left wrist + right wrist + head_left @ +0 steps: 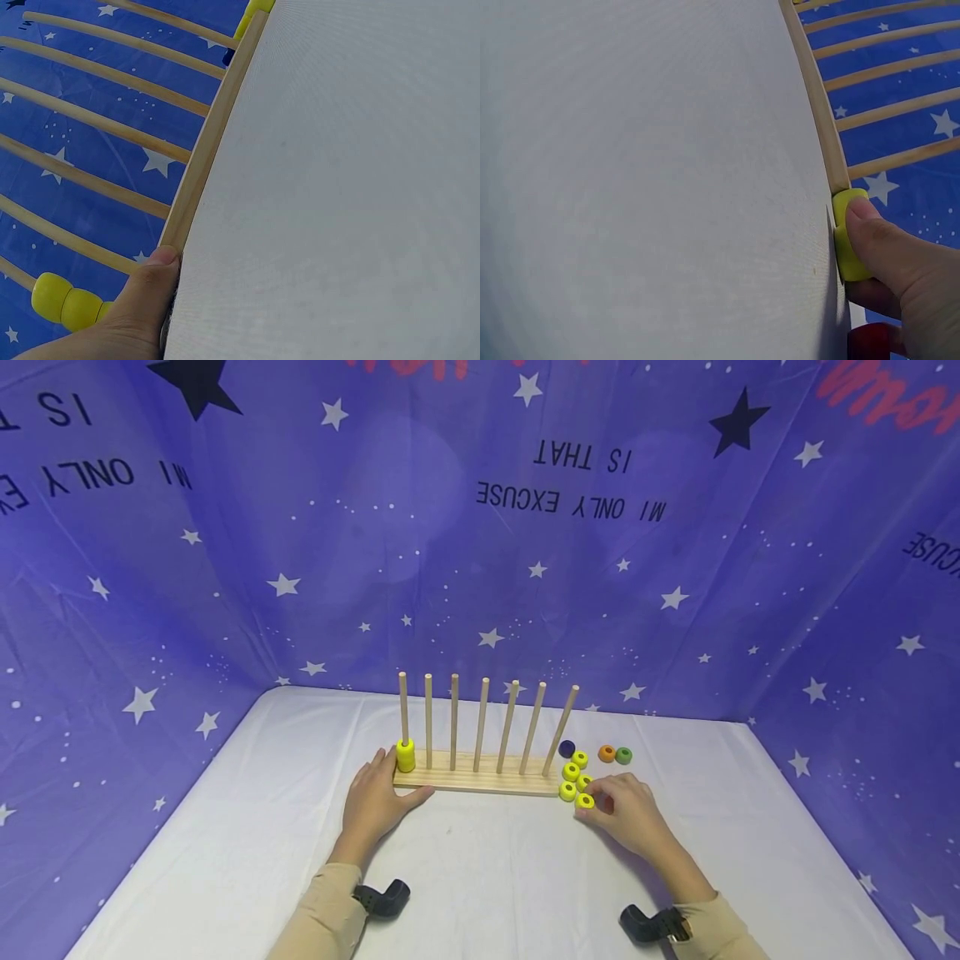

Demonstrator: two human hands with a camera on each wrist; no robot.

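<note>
A wooden base [480,777] carries a row of several upright pegs, and yellow rings [406,756] are stacked on the leftmost one. My left hand [390,777] rests against the base's left end, with its thumb [154,281] pressed on the front edge. My right hand [592,802] pinches a yellow ring [584,801] on the cloth just off the base's right end. The thumb [877,236] lies over that ring [847,247]. A red piece [870,341] shows under the right hand. Several more yellow rings [571,771] lie close by.
A dark blue ring [567,748], an orange ring [607,753] and a green ring [623,756] lie to the right of the pegs. A white cloth [480,877] covers the table, and a blue starred backdrop [480,568] closes in the back and both sides.
</note>
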